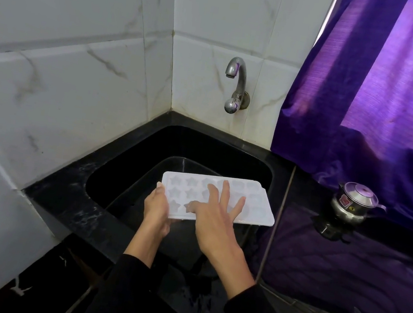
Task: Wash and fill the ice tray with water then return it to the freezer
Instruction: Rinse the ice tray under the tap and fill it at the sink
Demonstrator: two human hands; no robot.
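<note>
Under the right hand point(215, 212) lies an ice tray point(257, 203) of white, matt, slightly see-through plastic. Below both hands the sink point(123, 171) is black and glossy; the counter point(61, 197) left of the left hand point(157, 209) is polished black stone with pale flecks. Above the hands, the tap point(236, 85) is shiny metal, the wall tiles point(64, 83) smooth and marbled. Right of the right hand are a gleaming steel pot point(354, 203) and sheeny purple cloth, a curtain point(382, 88).
</note>
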